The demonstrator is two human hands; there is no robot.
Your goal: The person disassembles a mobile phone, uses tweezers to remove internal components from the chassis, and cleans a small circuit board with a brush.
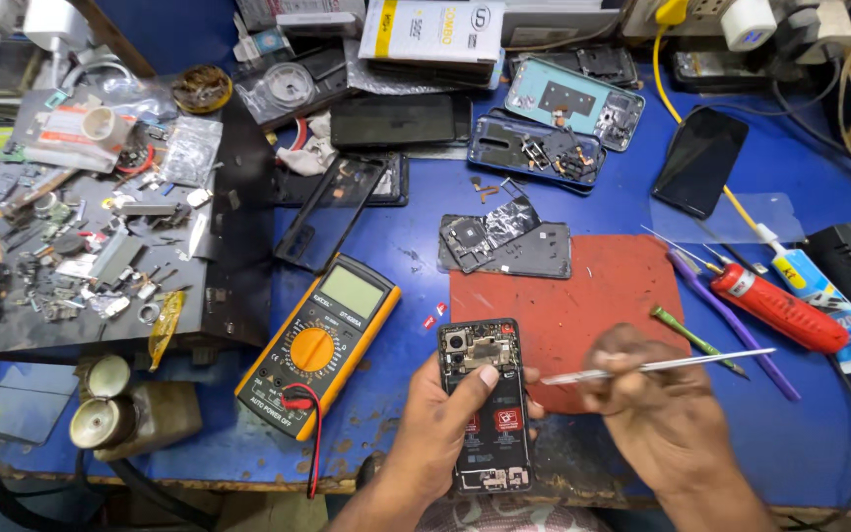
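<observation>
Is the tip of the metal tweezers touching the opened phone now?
Cannot tell. In the head view the tweezers in the right hand point at the opened phone held by the left hand, but the tip ends at its edge.

Opened phone [486, 406] between multimeter [319, 344] at left and mat [583, 296], perhaps partly upon it.
</observation>
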